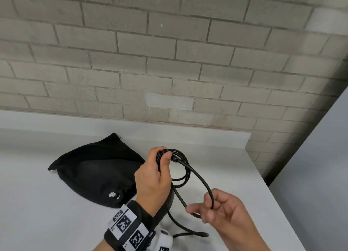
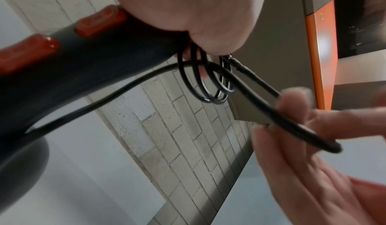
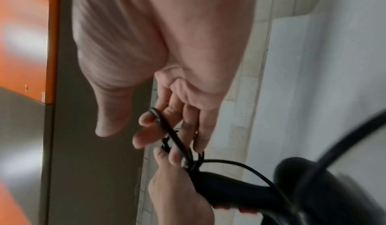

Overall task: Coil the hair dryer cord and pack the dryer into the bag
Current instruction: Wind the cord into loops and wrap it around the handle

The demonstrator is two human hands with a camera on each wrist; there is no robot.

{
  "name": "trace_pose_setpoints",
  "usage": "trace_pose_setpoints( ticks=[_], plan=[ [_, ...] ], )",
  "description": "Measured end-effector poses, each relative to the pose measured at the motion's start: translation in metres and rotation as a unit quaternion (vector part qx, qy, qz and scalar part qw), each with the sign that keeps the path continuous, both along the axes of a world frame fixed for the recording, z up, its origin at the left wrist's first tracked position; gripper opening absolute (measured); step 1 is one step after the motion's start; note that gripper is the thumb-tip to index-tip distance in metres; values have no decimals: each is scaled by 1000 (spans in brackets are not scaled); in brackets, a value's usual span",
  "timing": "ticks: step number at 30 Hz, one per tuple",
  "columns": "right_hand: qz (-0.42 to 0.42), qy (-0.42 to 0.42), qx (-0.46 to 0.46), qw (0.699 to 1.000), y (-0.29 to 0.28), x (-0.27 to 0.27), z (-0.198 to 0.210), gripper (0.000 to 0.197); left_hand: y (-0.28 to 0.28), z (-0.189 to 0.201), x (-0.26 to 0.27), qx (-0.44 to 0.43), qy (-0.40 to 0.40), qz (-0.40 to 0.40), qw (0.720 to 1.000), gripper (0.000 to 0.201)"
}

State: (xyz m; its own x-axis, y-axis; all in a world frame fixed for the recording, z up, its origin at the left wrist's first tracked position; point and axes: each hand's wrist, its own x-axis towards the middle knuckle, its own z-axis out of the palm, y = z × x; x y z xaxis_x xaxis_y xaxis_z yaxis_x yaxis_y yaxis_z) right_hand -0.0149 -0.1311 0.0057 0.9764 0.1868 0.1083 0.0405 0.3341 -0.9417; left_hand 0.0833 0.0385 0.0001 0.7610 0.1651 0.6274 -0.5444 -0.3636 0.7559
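From the head view, above the white counter (image 1: 56,203), our left hand (image 1: 152,179) grips the dryer handle and the gathered cord (image 1: 180,167) loops together, while our right hand (image 1: 222,207) hooks the newest loop on curled fingers. The black bag (image 1: 94,167) lies just left, apparently closed. At the left wrist, the loops (image 2: 206,86) hang loosely below our fist; they could spring apart if we relax. At the right wrist, the cord (image 3: 171,132) sits lightly on our fingertips, so it may slip.

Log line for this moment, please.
step: coiling cord | left hand: grips dryer handle and cord loops | right hand: holds next loop | bag: on table
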Motion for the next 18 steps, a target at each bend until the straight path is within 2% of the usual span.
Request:
trace_pose_setpoints(
  ticks=[3, 5, 7, 10, 13, 15, 16, 18],
  plan=[
    [49, -17, 35, 998, -2, -3, -23, 39, 4, 2, 2, -4, 12, 0, 1000, 43],
    [101, 21, 72, 992, -5, -3, -27, 34, 3, 3, 0, 2, 15, -6, 1000, 42],
    [159, 47, 152, 974, -8, -6, -26, 26, -1, 4, -5, 9, 9, -21, 1000, 33],
    [134, 36, 205, 969, -18, -12, -20, 29, -9, 3, -10, 24, 3, -34, 999, 28],
    [76, 39, 237, 968, -25, -13, -30, 20, -13, 2, -7, 10, 11, -21, 1000, 34],
    [-29, 62, 209, 975, -24, -17, -35, 27, -14, 4, -4, 1, 18, -21, 1000, 34],
    [-50, 57, 187, 980, -21, -17, -37, 31, -14, 5, -3, 1, 19, -27, 999, 29],
    [-18, 35, 163, 986, -1, -19, -44, 38, -12, 5, -3, -2, 26, -42, 999, 23]
  ],
)
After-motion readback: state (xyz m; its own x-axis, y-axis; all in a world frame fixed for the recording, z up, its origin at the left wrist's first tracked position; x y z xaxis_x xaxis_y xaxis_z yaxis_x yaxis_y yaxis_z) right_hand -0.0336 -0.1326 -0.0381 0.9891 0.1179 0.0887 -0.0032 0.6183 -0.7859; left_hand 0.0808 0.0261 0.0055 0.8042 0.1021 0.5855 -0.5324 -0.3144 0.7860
